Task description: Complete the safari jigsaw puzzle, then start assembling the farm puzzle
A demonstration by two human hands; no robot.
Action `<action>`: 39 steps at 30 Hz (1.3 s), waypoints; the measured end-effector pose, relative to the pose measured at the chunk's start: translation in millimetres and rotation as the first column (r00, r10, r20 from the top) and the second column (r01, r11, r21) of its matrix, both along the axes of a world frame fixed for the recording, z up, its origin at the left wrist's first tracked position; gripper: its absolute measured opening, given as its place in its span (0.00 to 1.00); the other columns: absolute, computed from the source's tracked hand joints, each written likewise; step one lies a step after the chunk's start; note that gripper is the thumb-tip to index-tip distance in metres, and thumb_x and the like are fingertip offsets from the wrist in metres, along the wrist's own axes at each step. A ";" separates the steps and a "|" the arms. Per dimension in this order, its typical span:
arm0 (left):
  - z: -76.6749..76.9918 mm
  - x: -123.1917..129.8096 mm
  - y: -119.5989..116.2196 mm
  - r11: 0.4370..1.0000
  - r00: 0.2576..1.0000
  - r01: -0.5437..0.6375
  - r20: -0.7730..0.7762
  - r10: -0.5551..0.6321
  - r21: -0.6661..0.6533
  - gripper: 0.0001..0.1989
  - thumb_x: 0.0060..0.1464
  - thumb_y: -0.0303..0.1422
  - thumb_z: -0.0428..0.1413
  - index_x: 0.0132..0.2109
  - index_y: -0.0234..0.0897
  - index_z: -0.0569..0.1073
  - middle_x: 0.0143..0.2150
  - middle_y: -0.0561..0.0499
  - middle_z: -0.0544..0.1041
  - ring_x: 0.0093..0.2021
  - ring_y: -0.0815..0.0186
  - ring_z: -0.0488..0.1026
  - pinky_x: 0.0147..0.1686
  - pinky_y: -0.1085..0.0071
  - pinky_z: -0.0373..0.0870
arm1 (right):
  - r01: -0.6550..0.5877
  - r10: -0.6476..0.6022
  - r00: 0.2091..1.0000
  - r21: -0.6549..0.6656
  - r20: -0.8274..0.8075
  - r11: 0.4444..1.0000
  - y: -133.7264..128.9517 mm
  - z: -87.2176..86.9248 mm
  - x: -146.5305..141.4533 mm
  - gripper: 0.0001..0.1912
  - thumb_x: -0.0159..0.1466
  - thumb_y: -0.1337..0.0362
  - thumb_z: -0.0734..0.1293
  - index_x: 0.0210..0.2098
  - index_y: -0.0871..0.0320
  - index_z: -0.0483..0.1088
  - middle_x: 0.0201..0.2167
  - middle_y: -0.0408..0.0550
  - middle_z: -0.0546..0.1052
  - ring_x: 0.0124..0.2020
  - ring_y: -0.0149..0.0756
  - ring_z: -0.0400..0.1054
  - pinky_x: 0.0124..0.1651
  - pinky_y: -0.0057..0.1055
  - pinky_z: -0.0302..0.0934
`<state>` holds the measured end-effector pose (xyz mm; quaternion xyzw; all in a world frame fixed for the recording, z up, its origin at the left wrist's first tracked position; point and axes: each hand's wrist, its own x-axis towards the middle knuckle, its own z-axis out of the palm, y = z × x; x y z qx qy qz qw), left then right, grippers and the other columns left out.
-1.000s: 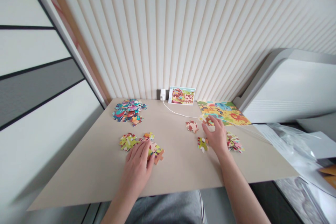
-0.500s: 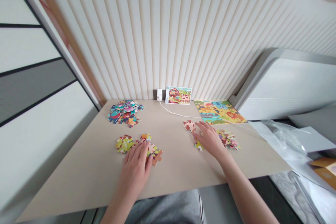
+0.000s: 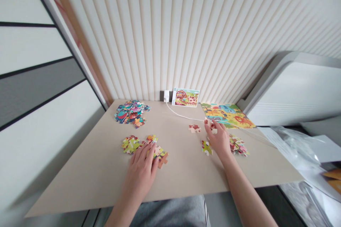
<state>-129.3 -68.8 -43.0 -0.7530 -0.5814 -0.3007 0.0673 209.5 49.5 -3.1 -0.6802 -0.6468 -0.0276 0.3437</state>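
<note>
My left hand [image 3: 144, 165] lies flat over a cluster of jigsaw puzzle pieces [image 3: 161, 154], its fingers stretched out and covering part of them. Green pieces [image 3: 130, 144] show beyond its fingertips. At the right, my right hand [image 3: 220, 140] pinches a brown-and-white puzzle piece [image 3: 206, 122] between thumb and fingers, which partly hide it. Left of that hand lies another brown-and-pink piece [image 3: 195, 128]. A green piece [image 3: 206, 148] is below its thumb. A pile of mixed pieces [image 3: 238, 145] sits beside the right wrist.
A heap of blue and purple pieces [image 3: 130, 111] is at the table's back left. A farm picture card [image 3: 185, 97] leans on the wall beside a white charger [image 3: 166, 95]. Its cable [image 3: 181, 116] crosses an animal picture sheet [image 3: 230, 113]. Plastic wrap [image 3: 298, 145] lies off the right edge.
My right hand has drawn its fingers together and lifted slightly, with a brown-and-white piece now in them. The green piece below is more exposed. My left hand stays on its cluster; the view has shifted slightly.
</note>
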 end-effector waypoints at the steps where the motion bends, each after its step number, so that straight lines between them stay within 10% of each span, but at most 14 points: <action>1: -0.1 -0.1 -0.1 1.000 1.000 0.003 -0.001 -0.003 -0.002 0.22 0.68 0.33 0.50 0.67 0.38 0.65 0.64 0.39 0.74 0.64 0.49 0.70 0.62 0.48 0.67 | -0.003 0.004 1.000 0.013 -0.013 1.000 2.3 0.2 -2.8 0.32 0.70 0.42 0.60 0.61 0.58 0.71 0.47 0.57 0.78 0.49 0.49 0.71 0.55 0.42 0.61; 10: -1.0 -1.5 2.1 0.999 1.000 0.014 -0.013 -0.013 0.037 0.25 0.68 0.32 0.51 0.69 0.38 0.63 0.67 0.38 0.70 0.67 0.48 0.67 0.65 0.47 0.65 | -0.184 0.253 0.943 -0.293 0.218 0.938 4.4 -0.7 -48.0 0.16 0.70 0.49 0.64 0.50 0.47 0.75 0.50 0.51 0.76 0.53 0.47 0.68 0.56 0.41 0.57; 20: 22.8 -9.0 -30.4 0.997 0.994 0.078 -0.074 -0.078 -0.010 0.28 0.66 0.39 0.55 0.70 0.41 0.63 0.69 0.41 0.67 0.69 0.48 0.64 0.68 0.47 0.61 | -0.363 0.358 0.931 -0.216 -0.064 0.906 1.3 -3.2 -60.0 0.23 0.67 0.52 0.67 0.57 0.56 0.74 0.49 0.54 0.76 0.51 0.45 0.71 0.59 0.39 0.62; 28: -10.4 -68.8 5.7 0.965 0.967 -0.255 0.003 0.256 -0.064 0.29 0.72 0.42 0.43 0.72 0.30 0.58 0.68 0.30 0.67 0.70 0.44 0.62 0.65 0.42 0.62 | -0.786 0.806 0.592 -0.222 -0.003 0.577 -57.0 -0.6 -158.4 0.35 0.69 0.41 0.64 0.69 0.51 0.62 0.65 0.58 0.67 0.65 0.51 0.61 0.67 0.50 0.55; 39: -21.5 -73.8 8.2 0.952 0.952 -0.306 0.010 0.305 0.013 0.28 0.72 0.43 0.41 0.65 0.28 0.69 0.64 0.28 0.71 0.67 0.42 0.64 0.64 0.42 0.62 | -0.792 0.815 0.572 -0.197 0.093 0.578 -42.3 -8.2 -242.9 0.33 0.73 0.45 0.58 0.70 0.55 0.57 0.67 0.58 0.68 0.68 0.48 0.58 0.69 0.51 0.49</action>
